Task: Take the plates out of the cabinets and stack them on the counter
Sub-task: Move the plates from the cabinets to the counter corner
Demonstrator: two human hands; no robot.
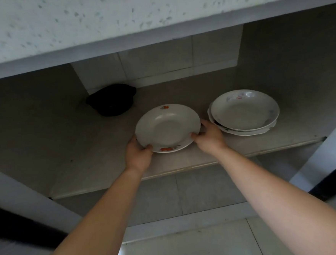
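Two bare forearms are seen, one running up to the left hand point(138, 157) and one to the right hand point(209, 137). No sleeve is seen on either arm from the wrist back to the picture's lower edge, and both hands are ungloved. The forearms are long and smooth, broad near the lower edge and narrowed toward the wrists. The hands are seen from the back, with the knuckles rounded and the fingers short and partly hidden. The thumb of each hand is seen on the inner side, toward the other hand. The fingernails are too small to be made out
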